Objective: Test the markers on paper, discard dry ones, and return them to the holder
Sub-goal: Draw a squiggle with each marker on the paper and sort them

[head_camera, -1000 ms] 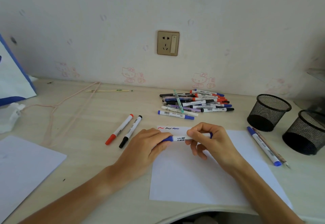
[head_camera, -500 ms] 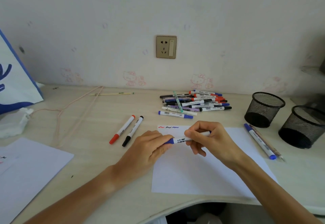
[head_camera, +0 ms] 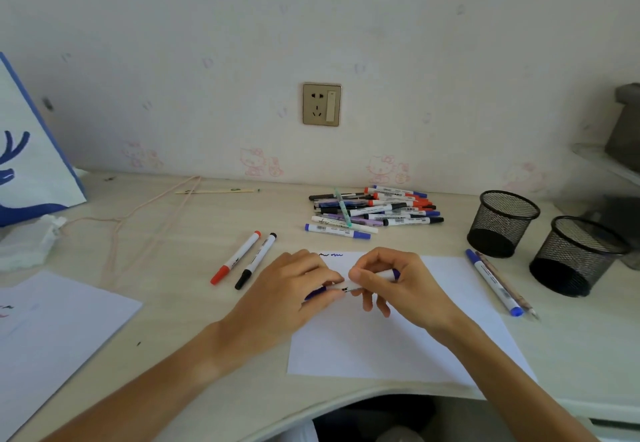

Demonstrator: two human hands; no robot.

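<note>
Pale desk [head_camera: 180,268], white blue-ended marker [head_camera: 341,289] between both hands

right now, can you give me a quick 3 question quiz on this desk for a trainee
1. True or false: both mesh holders already have markers standing in them.
2. Which colours are the caps of the two markers lying left of the test paper? A) red and black B) green and blue C) both purple
3. Fill in: the left hand and the right hand hold a marker with a ____ cap.

Key
1. False. Both look empty; the marker pile lies on the desk.
2. A: the red-capped marker and the black-capped marker.
3. Blue.
</note>
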